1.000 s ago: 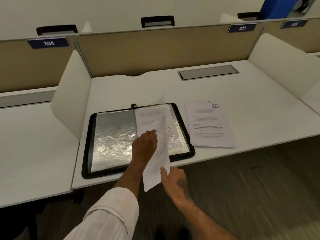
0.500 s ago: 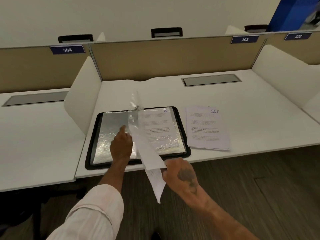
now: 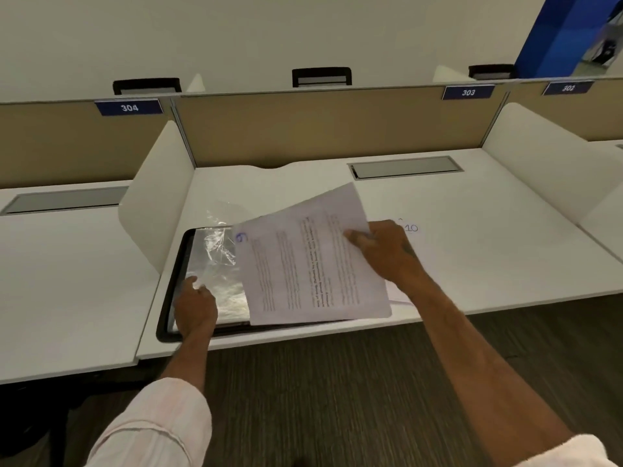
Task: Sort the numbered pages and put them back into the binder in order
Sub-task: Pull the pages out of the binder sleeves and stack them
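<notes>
A black binder [image 3: 170, 298] lies open on the white desk [image 3: 472, 237], with shiny clear sleeves [image 3: 219, 264] inside. My right hand [image 3: 387, 254] pinches a printed page [image 3: 310, 264] turned sideways, hand-numbered in blue at its left corner, and holds it over the binder's right half. My left hand [image 3: 195, 306] rests on the sleeves at the binder's left front, fingers loosely curled. A stack of loose pages [image 3: 409, 230], its top sheet marked 10, lies right of the binder, mostly hidden by my right hand and the held page.
Beige partitions with blue number plates 304 [image 3: 129, 107] and 303 [image 3: 468, 92] back the desk. White side dividers [image 3: 158, 197] stand on both sides. A grey cable hatch [image 3: 404, 167] sits at the back right. Dark floor lies below the front edge.
My right hand has swung the page up from below the desk edge and laid it flat over the binder's right half. My left hand slid toward the binder's front left.
</notes>
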Demonstrator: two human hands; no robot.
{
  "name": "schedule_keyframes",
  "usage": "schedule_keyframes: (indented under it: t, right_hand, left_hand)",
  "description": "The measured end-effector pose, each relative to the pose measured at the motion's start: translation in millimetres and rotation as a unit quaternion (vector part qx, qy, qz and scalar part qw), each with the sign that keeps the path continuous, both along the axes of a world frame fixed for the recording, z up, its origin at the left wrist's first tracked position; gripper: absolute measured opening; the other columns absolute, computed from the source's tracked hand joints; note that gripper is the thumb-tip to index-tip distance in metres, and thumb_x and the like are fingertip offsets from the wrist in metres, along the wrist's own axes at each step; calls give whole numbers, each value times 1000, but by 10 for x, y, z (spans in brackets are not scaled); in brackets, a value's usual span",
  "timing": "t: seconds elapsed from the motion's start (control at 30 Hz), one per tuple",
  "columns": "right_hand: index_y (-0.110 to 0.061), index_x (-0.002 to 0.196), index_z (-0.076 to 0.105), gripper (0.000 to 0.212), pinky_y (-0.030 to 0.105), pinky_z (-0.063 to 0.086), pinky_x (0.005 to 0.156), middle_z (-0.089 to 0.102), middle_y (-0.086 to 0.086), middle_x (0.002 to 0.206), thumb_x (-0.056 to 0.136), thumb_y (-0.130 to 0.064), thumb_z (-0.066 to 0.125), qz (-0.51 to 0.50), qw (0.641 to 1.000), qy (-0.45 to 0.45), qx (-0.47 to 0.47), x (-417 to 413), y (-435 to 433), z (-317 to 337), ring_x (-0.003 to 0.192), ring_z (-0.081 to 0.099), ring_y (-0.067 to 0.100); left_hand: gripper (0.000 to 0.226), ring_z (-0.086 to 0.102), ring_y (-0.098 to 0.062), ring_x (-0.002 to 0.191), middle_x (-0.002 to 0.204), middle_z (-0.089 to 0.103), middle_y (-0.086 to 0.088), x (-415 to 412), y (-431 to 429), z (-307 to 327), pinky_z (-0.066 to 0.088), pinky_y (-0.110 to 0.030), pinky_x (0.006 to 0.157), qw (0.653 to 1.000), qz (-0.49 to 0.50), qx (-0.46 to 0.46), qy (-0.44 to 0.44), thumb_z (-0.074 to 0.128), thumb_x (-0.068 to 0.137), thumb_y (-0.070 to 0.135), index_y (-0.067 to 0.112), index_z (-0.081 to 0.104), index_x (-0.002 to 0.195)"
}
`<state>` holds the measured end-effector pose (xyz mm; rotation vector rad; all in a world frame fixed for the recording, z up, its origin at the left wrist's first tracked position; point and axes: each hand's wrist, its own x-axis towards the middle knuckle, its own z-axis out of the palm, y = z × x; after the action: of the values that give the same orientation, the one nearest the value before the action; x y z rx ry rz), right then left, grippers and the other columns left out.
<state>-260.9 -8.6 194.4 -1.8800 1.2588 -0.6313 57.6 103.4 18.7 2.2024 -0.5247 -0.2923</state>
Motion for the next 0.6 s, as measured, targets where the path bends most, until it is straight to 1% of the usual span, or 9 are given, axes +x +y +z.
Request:
schedule_keyframes:
  t: [0.07,0.1,0.17,0.2,0.3,0.37,0.47,0.53,0.6]
  right_hand:
    - [-13,95,73,25,41,61,75,75,3,87,93,-35,62,-66,991,-99,61,-36,-197,-110,78,73,20]
    - [-14,96,73,21,42,60,77,75,3,89,92,-32,64,-95,980,-154,86,-59,-296,-175,82,73,22]
    - [-10,104,71,19,43,59,80,75,6,97,92,-24,66,-144,949,-250,124,-112,-479,-313,91,72,27]
    - [-8,109,70,21,43,57,79,74,9,102,93,-21,65,-165,934,-283,142,-147,-566,-393,94,71,28]
    - [-6,123,63,33,41,57,80,70,10,115,93,-16,65,-208,883,-372,193,-296,-766,-669,103,68,26]
    - [-6,125,61,34,41,58,85,69,9,119,92,-12,65,-236,840,-435,224,-394,-849,-849,109,66,26]
    - [-8,114,64,23,34,61,74,67,11,120,91,-8,65,-294,787,-473,266,-497,-933,-1095,105,65,24]
    - [-6,108,63,17,32,61,64,65,13,121,91,-8,65,-332,769,-465,287,-529,-993,-1283,99,65,24]
    - [-7,102,62,10,34,61,60,63,15,123,92,-8,64,-366,753,-454,305,-545,-1049,-1477,94,65,23]
  left_hand:
    - [37,59,-37,112,124,62,-20,33,29,33,48,-44,92,997,16,-37,60,50,99,9,12,51,136]
    - [37,60,-33,110,123,62,-18,52,49,51,47,-39,92,993,31,-60,93,48,98,6,8,51,136]
    - [37,61,-22,99,113,65,-11,139,82,0,45,-30,87,987,61,-85,119,50,96,1,8,55,132]
    - [37,62,-21,96,109,66,-8,203,100,-35,48,-31,87,986,70,-85,128,54,94,2,10,57,130]
    - [40,67,-25,96,112,69,-8,446,151,-217,55,-45,89,973,108,-87,185,65,85,8,23,63,123]
    - [44,66,-25,97,112,67,-9,524,198,-300,56,-41,87,955,129,-115,243,68,83,5,17,63,125]
    - [42,66,-26,103,114,66,-16,529,237,-367,55,-36,90,907,164,-194,336,65,88,-1,6,59,128]
    - [35,66,-29,107,113,66,-20,541,233,-391,53,-39,96,873,184,-238,383,54,95,1,3,57,129]
    - [35,64,-32,110,114,66,-22,557,221,-421,52,-39,97,860,198,-254,395,48,96,1,1,56,130]
